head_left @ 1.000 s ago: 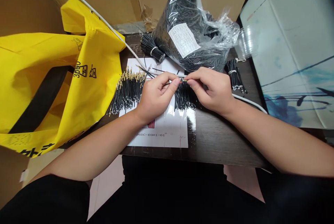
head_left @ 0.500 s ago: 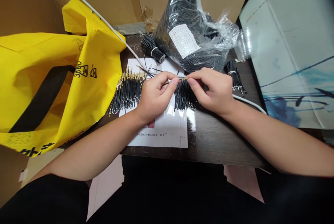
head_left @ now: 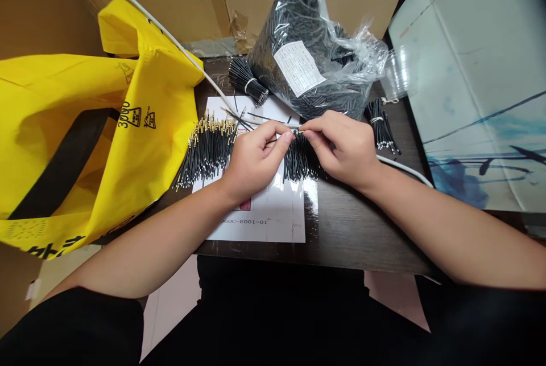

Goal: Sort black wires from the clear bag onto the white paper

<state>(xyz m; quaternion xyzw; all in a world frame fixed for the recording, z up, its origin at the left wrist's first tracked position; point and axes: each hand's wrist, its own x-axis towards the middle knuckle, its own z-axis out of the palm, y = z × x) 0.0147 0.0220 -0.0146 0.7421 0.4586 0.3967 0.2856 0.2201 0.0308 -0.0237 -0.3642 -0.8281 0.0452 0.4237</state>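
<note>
My left hand (head_left: 256, 155) is closed in a pinch on a thin black wire (head_left: 272, 140), a short end of which shows beside the fingers. Facing it, my right hand (head_left: 343, 141) pinches a tiny gold-coloured pin (head_left: 301, 131) between thumb and forefinger. The pin meets the wire's end in the narrow gap between my fingertips; how far they fit together is too small to tell. To the left lies a pile of black wires with gold tips (head_left: 213, 147). Beneath my fingertips is another pile of black wires with silvery ends (head_left: 297, 162).
A clear plastic bag of black wires (head_left: 290, 24) stands behind my hands. Tied wire bundles (head_left: 247, 78) flank it, with clear plastic cups (head_left: 396, 73) at right. A printed sheet (head_left: 273, 232) lies on the dark table (head_left: 362, 229). A yellow bag (head_left: 162, 87) and white cable (head_left: 170, 41) are left.
My right hand has moved slightly left, so the fingertips are closer together and less of the pin shows. The whole view has shifted a little.
</note>
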